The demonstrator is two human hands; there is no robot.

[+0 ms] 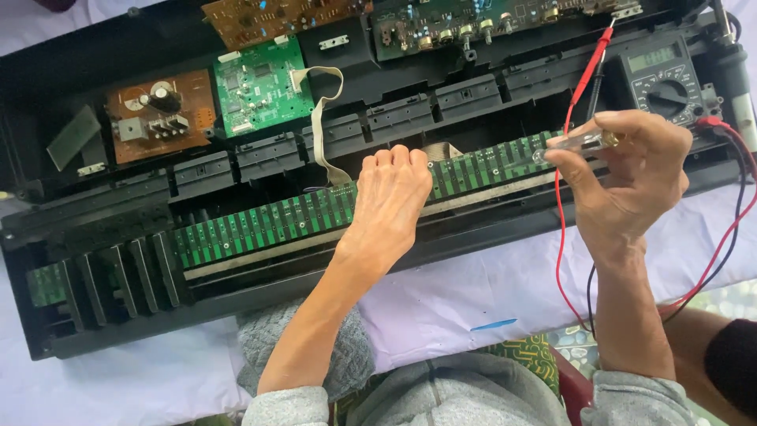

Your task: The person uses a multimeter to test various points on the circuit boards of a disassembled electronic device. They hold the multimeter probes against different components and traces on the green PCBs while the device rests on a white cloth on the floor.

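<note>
An opened black electronic keyboard case (95,213) lies across a white cloth. A long green key-contact board (260,221) runs along its middle. My left hand (390,193) rests knuckles-up on this green strip near its centre, fingers curled down onto it. My right hand (631,170) hovers above the strip's right end, pinching a clear-handled screwdriver (572,144) that points left. A red test lead (591,67) and a black lead run past this hand.
A grey multimeter (662,79) sits at the back right, with its red and black wires (729,229) looping down to the right. A green circuit board (260,87), a brown board (162,114) and a flat ribbon cable (319,126) lie inside the case.
</note>
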